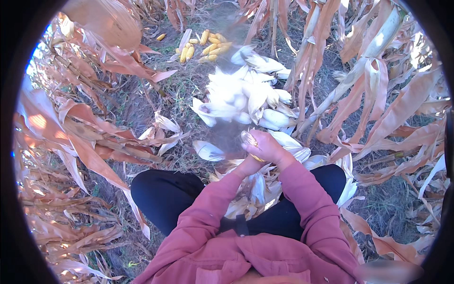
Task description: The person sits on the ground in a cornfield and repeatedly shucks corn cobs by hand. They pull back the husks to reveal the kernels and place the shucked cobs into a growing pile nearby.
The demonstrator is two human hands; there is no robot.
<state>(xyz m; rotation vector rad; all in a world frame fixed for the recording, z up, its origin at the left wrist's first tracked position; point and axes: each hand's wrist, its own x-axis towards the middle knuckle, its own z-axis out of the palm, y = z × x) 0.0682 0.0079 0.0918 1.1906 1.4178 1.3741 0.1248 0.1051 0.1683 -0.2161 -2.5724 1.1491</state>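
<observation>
Close together in front of my knees, my two hands are on one ear of corn (252,142) whose tip and yellow kernels show. My right hand (263,145) is wrapped around the upper part of the ear. Below and partly behind it, my left hand (251,165) is at the lower part, its fingers mostly hidden. Loose pale husks (259,190) lie between my legs under the hands. Just beyond the hands is a heap of ears in white husks (241,94). Farther off lies a group of bare yellow corn cobs (211,47).
Dry corn stalks and leaves stand on the left (95,152) and right (340,92), with a thick stalk leaning at the right. One husked-over ear (208,151) lies left of my hands. A lone yellow cob (161,37) is on the ground at the far left.
</observation>
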